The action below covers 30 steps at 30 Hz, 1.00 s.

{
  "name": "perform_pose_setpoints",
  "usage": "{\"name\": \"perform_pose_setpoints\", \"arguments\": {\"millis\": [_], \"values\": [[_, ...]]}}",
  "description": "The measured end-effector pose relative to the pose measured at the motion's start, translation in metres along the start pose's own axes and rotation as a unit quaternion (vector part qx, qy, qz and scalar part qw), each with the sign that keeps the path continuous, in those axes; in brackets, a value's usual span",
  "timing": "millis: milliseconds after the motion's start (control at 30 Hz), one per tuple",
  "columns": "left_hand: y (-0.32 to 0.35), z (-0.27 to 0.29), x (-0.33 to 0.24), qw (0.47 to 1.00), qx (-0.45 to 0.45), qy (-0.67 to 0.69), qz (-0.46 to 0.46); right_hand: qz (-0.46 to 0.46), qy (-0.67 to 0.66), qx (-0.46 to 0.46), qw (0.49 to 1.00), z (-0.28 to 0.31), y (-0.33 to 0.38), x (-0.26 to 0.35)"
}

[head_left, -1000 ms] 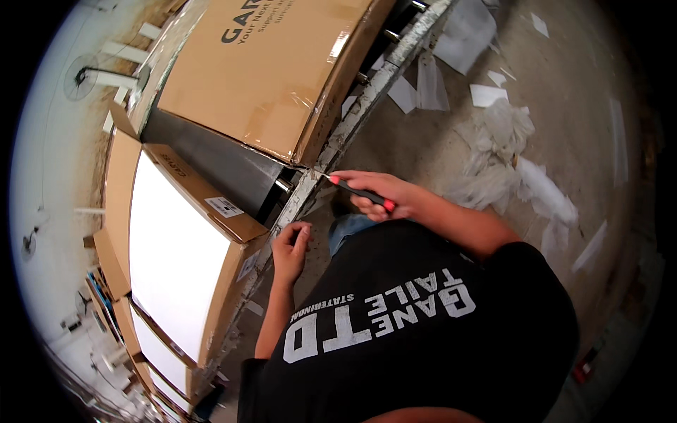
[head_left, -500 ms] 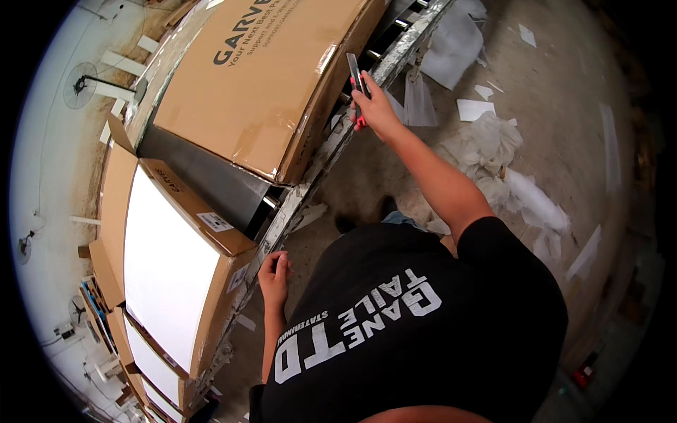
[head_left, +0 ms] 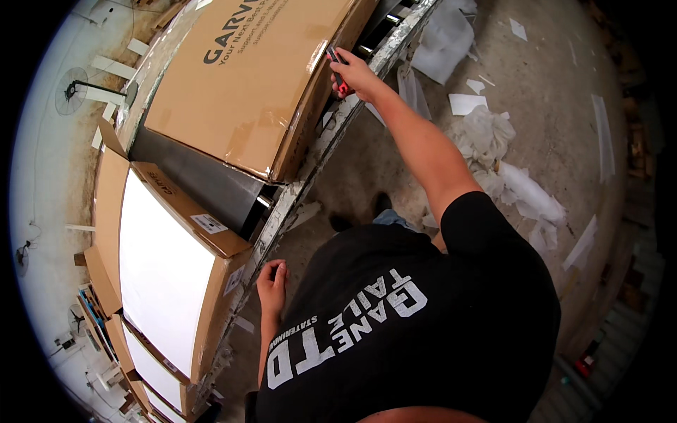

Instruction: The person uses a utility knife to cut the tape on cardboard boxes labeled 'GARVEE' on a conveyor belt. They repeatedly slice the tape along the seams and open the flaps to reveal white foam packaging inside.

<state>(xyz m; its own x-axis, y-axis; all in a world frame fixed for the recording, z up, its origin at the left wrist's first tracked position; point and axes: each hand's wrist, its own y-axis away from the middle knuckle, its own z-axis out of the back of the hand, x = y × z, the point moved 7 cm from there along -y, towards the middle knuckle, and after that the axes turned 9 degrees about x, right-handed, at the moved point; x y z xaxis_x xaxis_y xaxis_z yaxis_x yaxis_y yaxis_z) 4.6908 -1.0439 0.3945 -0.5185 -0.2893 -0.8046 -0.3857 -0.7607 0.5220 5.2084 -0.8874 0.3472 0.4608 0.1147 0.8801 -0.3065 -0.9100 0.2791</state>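
Head view: right hand [head_left: 358,76] clamps a red-handled cutter [head_left: 337,69] against the closed cardboard box [head_left: 261,77].
Left hand [head_left: 271,287], fingers together, rests on the table edge [head_left: 285,204].

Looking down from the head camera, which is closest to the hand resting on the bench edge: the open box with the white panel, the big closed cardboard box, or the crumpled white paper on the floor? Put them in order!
From the left hand:
1. Open box with the white panel, just to its left on the bench.
2. Big closed cardboard box, farther up the bench, where the right hand holds a red-handled cutter.
3. Crumpled white paper, across the floor to the right.
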Motion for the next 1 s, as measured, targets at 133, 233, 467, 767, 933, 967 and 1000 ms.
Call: {"name": "perform_pose_setpoints", "arguments": {"millis": [133,233,467,767,933,967,1000], "values": [[0.001,0.004,0.006,1.000,-0.001,-0.008,-0.016,-0.050,0.082,0.155,0.983,-0.034,0.031,-0.019],[0.005,0.008,0.006,0.999,-0.027,-0.020,-0.019,-0.113,0.169,0.288,0.936,-0.104,0.115,-0.047],[-0.004,0.023,-0.048,0.992,-0.078,-0.041,-0.095,-0.115,0.171,0.319,0.925,-0.163,0.180,-0.093],[-0.099,-0.072,-0.259,0.668,0.145,-0.479,-0.550,-0.091,0.270,0.293,0.913,-0.142,0.221,-0.089],[-0.179,-0.070,-0.223,0.425,0.373,-0.657,-0.499,-0.129,0.252,0.294,0.913,-0.099,0.258,-0.119],[-0.181,-0.065,-0.226,0.387,0.393,-0.651,-0.522,-0.119,0.252,0.274,0.920,-0.091,0.258,-0.122],[-0.184,-0.065,-0.227,0.372,0.407,-0.651,-0.521,-0.111,0.250,0.252,0.928,-0.085,0.258,-0.127]]}}
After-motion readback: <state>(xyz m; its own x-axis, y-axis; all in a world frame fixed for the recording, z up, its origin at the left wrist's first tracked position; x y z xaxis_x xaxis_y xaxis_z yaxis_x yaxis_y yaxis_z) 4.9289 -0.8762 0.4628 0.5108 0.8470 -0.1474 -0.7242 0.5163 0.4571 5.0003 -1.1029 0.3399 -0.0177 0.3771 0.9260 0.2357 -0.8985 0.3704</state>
